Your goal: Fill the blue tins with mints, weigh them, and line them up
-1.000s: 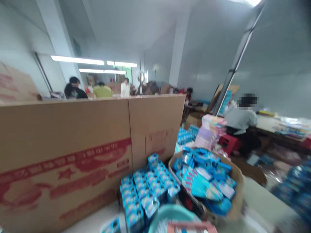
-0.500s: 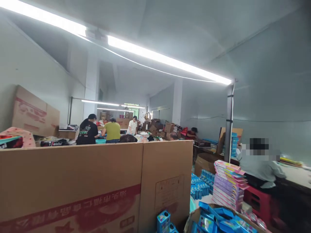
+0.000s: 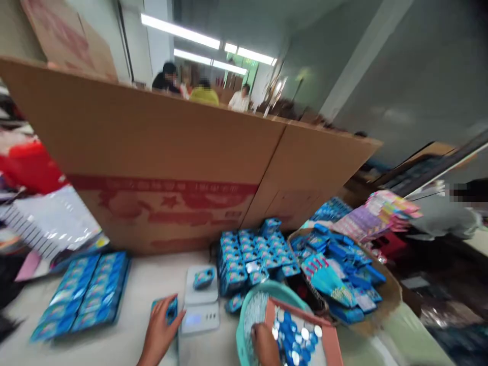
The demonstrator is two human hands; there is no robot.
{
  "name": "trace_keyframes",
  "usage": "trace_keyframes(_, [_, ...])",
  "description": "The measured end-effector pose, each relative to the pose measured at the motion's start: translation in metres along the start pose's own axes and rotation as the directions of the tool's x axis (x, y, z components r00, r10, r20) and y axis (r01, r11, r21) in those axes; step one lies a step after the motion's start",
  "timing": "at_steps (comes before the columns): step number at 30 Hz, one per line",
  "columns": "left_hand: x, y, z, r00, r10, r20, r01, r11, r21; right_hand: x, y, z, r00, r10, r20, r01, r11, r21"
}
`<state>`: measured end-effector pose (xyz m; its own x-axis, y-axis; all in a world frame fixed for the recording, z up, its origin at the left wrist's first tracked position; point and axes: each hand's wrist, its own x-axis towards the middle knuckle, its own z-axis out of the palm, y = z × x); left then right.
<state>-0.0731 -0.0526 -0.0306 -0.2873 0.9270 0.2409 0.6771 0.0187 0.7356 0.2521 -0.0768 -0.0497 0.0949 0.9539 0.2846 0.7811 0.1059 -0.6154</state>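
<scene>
Small glossy blue box (image 3: pixel 171 309), dark round spot on top.

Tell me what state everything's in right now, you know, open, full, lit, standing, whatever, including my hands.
Left hand: closed around a small blue box
Right hand: at basin and tray, grip unclear
Scale: display lit, box on it
Teal basin: open, holding pale contents
Pink-edged tray: open, holding blue and silvery pieces
Round carton: open, heaped full
Cardboard panel: upright
Tube lights: on
</scene>
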Motion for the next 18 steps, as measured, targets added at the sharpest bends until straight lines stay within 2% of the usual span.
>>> trace_keyframes(2, [-0.028, -0.012, -0.009, 0.994, -0.021, 0.108, 0.021, 1.000, 0.002, -0.044, -0.001, 0.001, 0.988, 0.103, 0.115, -0.098, 0.994, -0.046])
trace_keyframes(3, [-0.033, -0.015, -0.010, 0.991, -0.020, 0.135, 0.020, 1.000, 0.002, -0.054, -0.006, 0.001, 0.980, 0.140, 0.144, -0.132, 0.989, -0.064])
trace_keyframes(5, [-0.032, -0.017, -0.010, 0.988, -0.009, 0.155, 0.009, 1.000, 0.001, -0.057, -0.022, 0.006, 0.973, 0.159, 0.167, -0.152, 0.987, -0.052])
trace_keyframes(8, [-0.022, -0.018, -0.004, 0.987, 0.012, 0.161, -0.012, 1.000, -0.003, -0.034, -0.061, 0.023, 0.979, 0.064, 0.195, -0.081, 0.994, 0.076])
trace_keyframes(11, [-0.016, -0.019, 0.001, 0.985, 0.026, 0.170, -0.024, 1.000, -0.016, -0.001, -0.095, 0.052, 0.984, 0.055, 0.167, -0.071, 0.993, 0.090])
trace_keyframes(14, [-0.011, -0.020, 0.004, 0.983, 0.035, 0.181, -0.032, 0.999, -0.020, 0.030, -0.111, 0.082, 0.980, 0.155, 0.127, -0.164, 0.984, 0.069])
trace_keyframes(18, [-0.004, -0.024, 0.004, 0.983, 0.048, 0.178, -0.045, 0.999, -0.025, 0.055, -0.114, 0.111, 0.945, 0.320, 0.068, -0.323, 0.946, 0.038])
